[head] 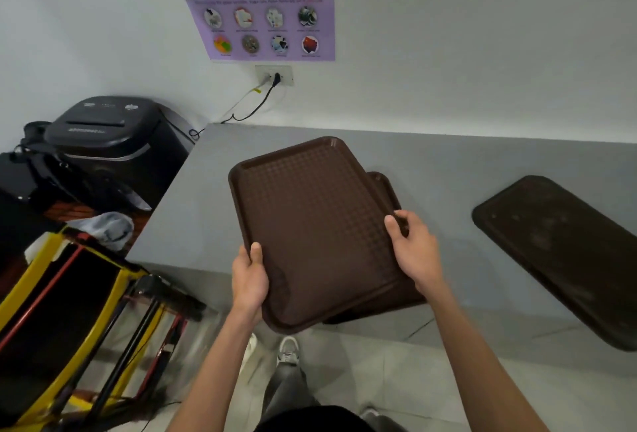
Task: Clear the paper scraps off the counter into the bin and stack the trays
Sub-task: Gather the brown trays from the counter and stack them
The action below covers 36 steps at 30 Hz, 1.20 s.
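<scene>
Both hands grip the top tray at centre: L hand on its near edge at 7 o'clock, R hand on its rim at 3. It's skewed over a 2nd tray on the counter. I judge this the stacking step; next: square it, lower, then fetch 3rd tray, far at 3 o'clock.

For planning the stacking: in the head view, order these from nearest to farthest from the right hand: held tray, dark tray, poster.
1. Held tray, gripped by the right hand at its edge.
2. Dark tray, on the counter, to the right.
3. Poster, up on the back wall.
</scene>
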### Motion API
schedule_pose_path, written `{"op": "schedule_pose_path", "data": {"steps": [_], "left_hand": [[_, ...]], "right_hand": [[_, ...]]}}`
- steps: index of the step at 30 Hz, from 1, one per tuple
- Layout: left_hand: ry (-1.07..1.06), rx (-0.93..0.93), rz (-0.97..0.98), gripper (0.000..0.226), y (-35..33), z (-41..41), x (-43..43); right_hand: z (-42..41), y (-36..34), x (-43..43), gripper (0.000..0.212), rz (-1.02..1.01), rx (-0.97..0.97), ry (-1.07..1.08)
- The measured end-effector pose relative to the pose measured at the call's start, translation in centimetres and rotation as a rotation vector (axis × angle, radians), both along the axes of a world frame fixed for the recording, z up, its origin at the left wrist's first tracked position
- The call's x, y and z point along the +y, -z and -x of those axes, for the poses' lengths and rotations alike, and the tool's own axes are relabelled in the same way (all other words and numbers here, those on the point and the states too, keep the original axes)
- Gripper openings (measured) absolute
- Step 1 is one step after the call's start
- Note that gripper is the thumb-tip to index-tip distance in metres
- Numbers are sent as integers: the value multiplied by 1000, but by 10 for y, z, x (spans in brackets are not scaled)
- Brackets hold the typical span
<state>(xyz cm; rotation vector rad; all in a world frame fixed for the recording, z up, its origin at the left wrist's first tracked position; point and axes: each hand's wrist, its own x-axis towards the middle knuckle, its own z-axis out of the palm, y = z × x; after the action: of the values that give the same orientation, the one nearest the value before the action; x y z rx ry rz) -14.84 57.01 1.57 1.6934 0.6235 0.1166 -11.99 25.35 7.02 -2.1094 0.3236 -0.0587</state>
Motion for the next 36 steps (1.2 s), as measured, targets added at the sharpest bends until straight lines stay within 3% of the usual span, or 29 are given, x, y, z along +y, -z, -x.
{"op": "schedule_pose_path", "data": {"steps": [3,5,10,15,25,30,32,36], "left_hand": [[27,33,-25,52,-1,22,-25],[52,57,-83,51,-4,35,-37],[49,105,-317,21,-9,42,-65],[73,129,-450,21,11,27,-79],[352,214,-590,33,56,0,-96],[463,259,-644,53,66,-15,-93],[518,305,-713,63,69,-23,-87],[603,376,-775,62,70,-49,-79]], "right_hand": [[14,5,-27,38,153,2,-45],[26,15,-38,35,166,7,-22],[44,40,-50,35,199,21,23],[32,67,-60,33,211,32,73],[8,126,-82,32,330,82,54],[8,135,-76,28,360,162,28],[7,137,-72,31,393,172,34],[13,144,-61,38,429,227,123]]}}
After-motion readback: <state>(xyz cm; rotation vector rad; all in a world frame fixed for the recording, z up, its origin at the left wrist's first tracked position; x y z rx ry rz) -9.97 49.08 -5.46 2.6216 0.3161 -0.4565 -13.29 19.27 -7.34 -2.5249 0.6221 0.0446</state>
